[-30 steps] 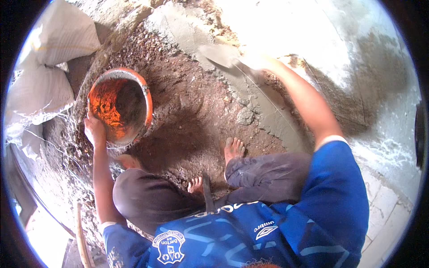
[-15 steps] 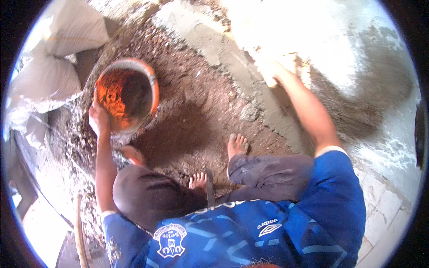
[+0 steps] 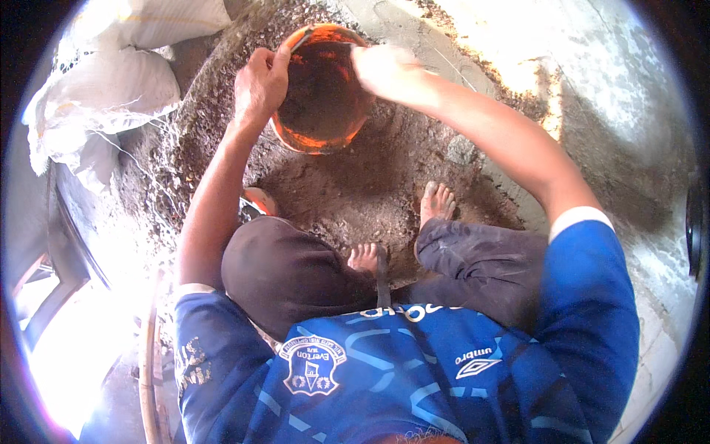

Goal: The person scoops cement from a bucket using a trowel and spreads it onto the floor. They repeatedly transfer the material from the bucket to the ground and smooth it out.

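An orange bucket point(image 3: 319, 145), its inner wall smeared with dark grey material, is in front of me at the top of the view. My left hand point(image 3: 262, 87) grips its left rim, fingers closed over the edge. At the opposite side of the bucket is my right hand point(image 3: 388, 72), overlapping the right rim. Motion smears its fingers, so whether it holds anything is unclear. The wet grey mortar strip point(image 3: 452, 68) runs diagonally past my right hand. Beneath the bucket lies brown, gravelly soil point(image 3: 347, 181).
Stuffed white sacks point(image 3: 111, 92) are piled at the upper left. A second orange-rimmed object point(image 3: 259, 200) shows partly beside my left knee. A pale pole point(image 3: 148, 362) stands at the lower left. One lump of mortar point(image 3: 462, 150) sits near my bare right foot point(image 3: 438, 200).
The bucket has moved right and farther from me with my left hand on its rim. My right hand has come left from the mortar strip to the bucket. The view has shifted slightly.
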